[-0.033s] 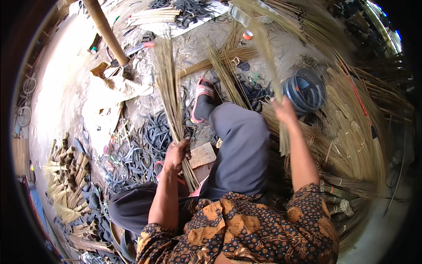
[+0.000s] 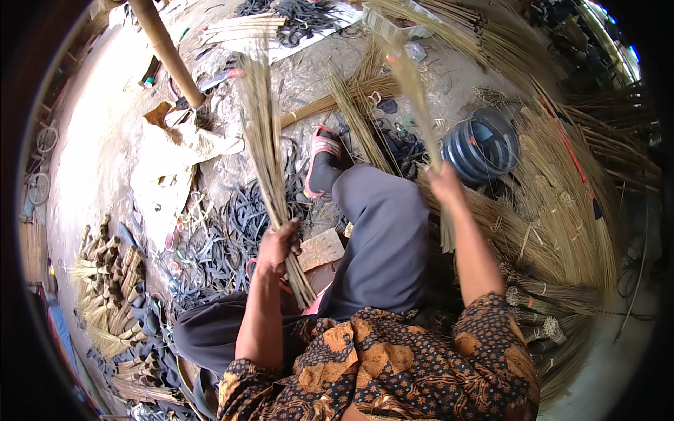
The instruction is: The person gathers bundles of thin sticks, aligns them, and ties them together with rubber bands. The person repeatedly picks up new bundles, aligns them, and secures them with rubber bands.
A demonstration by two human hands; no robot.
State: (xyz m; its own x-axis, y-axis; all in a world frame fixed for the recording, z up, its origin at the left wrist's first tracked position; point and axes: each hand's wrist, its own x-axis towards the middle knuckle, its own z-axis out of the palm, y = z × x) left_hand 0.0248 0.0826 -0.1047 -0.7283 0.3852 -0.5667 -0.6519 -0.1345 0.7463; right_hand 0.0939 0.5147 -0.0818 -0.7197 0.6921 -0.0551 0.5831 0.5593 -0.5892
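- Head view: the left hand (image 2: 276,245) has its fingers wrapped around a bundle of broom sticks (image 2: 265,151), which fans upward over the ground.
- The right hand (image 2: 444,184) grips a thinner sheaf of sticks (image 2: 414,91), raised beside the knee.
- A blue coil (image 2: 480,149) lies just beyond, among heaped straw (image 2: 562,203).

A long bundle of dry tan broom sticks (image 2: 265,161) stands nearly upright, left of the raised grey-trousered knee (image 2: 382,224), gripped near its lower end. Right of that knee, a thinner sheaf of the same sticks (image 2: 421,105) rises tilted, its tips fanning upward, held low down.
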